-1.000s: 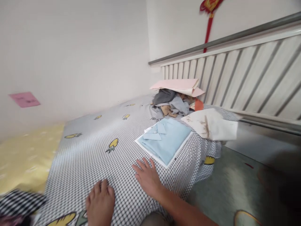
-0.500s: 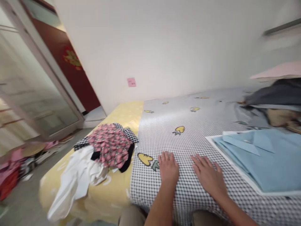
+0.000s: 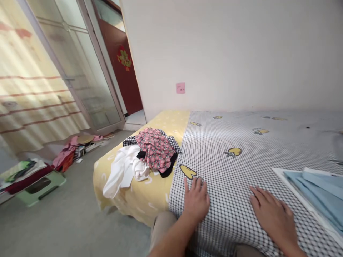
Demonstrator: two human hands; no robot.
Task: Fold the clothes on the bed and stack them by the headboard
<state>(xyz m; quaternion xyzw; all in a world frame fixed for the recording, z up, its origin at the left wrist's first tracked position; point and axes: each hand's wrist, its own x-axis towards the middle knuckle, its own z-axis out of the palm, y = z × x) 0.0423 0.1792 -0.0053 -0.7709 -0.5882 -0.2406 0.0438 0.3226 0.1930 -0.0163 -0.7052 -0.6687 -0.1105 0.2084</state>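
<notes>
My left hand point(image 3: 196, 198) lies flat and open on the black-and-white checked bedsheet point(image 3: 241, 167), fingers stretched toward a yellow carrot print. My right hand point(image 3: 271, 214) also rests flat and open on the sheet, a little to the right. Neither hand holds anything. A folded light-blue shirt point(image 3: 318, 192) lies on a white board at the right edge, just beyond my right hand. To the left of my left hand, a heap of clothes point(image 3: 144, 157) sits on the yellow part of the bed: a pink patterned garment, a white one and a checked one.
A glass sliding door point(image 3: 69, 82) and a dark red door point(image 3: 123, 67) stand at the left. Clutter and a green box point(image 3: 40, 184) lie on the grey floor by the door. A pink note point(image 3: 180, 87) is stuck on the white wall.
My view has swung left, away from the railing and the pile of clothes at the bed's far end. Both hands have stayed flat on the sheet. The clothes heap and doors have come into view.
</notes>
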